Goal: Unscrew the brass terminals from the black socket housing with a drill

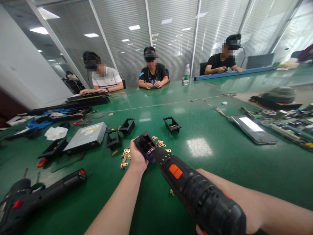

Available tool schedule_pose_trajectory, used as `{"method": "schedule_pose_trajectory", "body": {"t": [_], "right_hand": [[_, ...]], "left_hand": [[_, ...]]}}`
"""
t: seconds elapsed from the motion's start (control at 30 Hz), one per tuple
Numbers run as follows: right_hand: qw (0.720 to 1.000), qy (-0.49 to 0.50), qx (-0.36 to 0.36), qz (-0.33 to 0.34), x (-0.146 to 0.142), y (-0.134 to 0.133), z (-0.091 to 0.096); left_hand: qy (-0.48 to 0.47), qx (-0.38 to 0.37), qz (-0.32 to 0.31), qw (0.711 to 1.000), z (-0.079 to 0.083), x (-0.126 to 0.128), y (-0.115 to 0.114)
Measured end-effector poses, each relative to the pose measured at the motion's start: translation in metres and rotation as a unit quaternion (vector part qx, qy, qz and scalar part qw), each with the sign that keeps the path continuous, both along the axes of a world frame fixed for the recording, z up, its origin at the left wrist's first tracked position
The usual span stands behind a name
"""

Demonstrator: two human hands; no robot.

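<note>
My left hand [137, 156] is closed round a small black plastic socket housing [146, 143], holding it up over the green table [220, 156]. A black cordless drill [195, 192] with an orange switch points its tip into the housing. My right hand is almost wholly hidden behind the drill's body at the bottom edge; only the forearm [244, 199] shows. Several small brass pieces [125, 158] lie scattered on the table just below the housing.
Three more black housings [172, 124] [127, 126] [111, 139] lie beyond. A grey optical drive [85, 137], a second drill [36, 194], a tablet [253, 129] and circuit boards [286, 125] surround them. Three people sit at the far side, by a water bottle [186, 74].
</note>
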State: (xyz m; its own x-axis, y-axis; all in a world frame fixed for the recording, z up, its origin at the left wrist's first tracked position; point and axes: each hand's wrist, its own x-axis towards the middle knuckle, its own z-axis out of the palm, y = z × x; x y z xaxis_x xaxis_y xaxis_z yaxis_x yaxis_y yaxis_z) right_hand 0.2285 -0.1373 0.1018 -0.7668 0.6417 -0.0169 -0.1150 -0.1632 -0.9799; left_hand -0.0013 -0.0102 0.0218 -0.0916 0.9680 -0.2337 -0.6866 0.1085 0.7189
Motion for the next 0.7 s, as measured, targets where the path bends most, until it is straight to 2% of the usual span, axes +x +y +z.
{"method": "schedule_pose_trajectory", "body": {"t": [0.47,0.7], "right_hand": [[1.0,0.027,0.007,0.001,0.0025,0.002,-0.0097],[0.999,0.037,0.024,0.005,0.0012,0.0023,-0.0081]], "left_hand": [[0.033,-0.014,0.013,0.999,0.0053,0.003,-0.0013],[0.024,-0.012,0.008,1.0,0.01,0.0059,-0.0023]]}}
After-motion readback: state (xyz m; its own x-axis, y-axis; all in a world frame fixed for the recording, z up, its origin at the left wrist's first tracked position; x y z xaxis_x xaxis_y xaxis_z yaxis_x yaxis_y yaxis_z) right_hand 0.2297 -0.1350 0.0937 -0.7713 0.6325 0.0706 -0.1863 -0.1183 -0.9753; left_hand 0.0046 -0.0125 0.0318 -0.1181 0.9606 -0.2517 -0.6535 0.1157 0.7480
